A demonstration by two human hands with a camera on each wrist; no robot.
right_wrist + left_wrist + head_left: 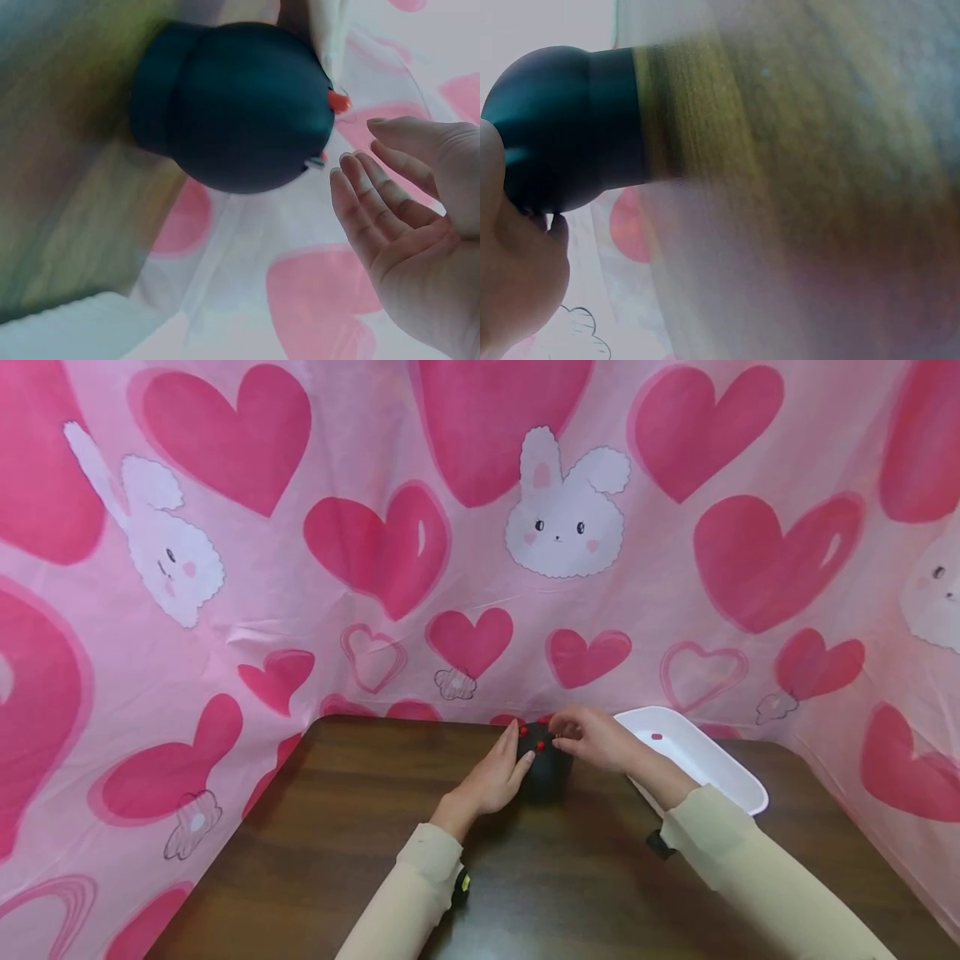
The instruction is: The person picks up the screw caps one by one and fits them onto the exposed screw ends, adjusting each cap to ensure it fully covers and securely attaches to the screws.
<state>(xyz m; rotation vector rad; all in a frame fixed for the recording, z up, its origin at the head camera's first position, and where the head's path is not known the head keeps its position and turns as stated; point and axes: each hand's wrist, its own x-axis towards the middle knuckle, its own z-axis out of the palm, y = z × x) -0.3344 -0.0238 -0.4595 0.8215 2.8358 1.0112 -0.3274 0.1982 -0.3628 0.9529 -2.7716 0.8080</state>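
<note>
A black object [546,777] with a rounded body and a narrower base stands near the table's far edge. Small red pieces [539,746] show at its top; their kind is unclear. My left hand [491,770] holds the black object from the left side, thumb toward the front. In the left wrist view the left hand [525,277] partly hides the rounded end of the black object [562,127]. My right hand [592,739] is raised at its upper right. The right wrist view shows that right hand [420,217] with loosely bent fingers, apart from a red piece [339,101] and holding nothing.
To the right, a white tray [720,777] lies on the brown wooden table [337,860], partly behind my right forearm. One small red piece [657,737] is in the tray. A pink cloth [480,568] with hearts and rabbits hangs behind the table and along its sides.
</note>
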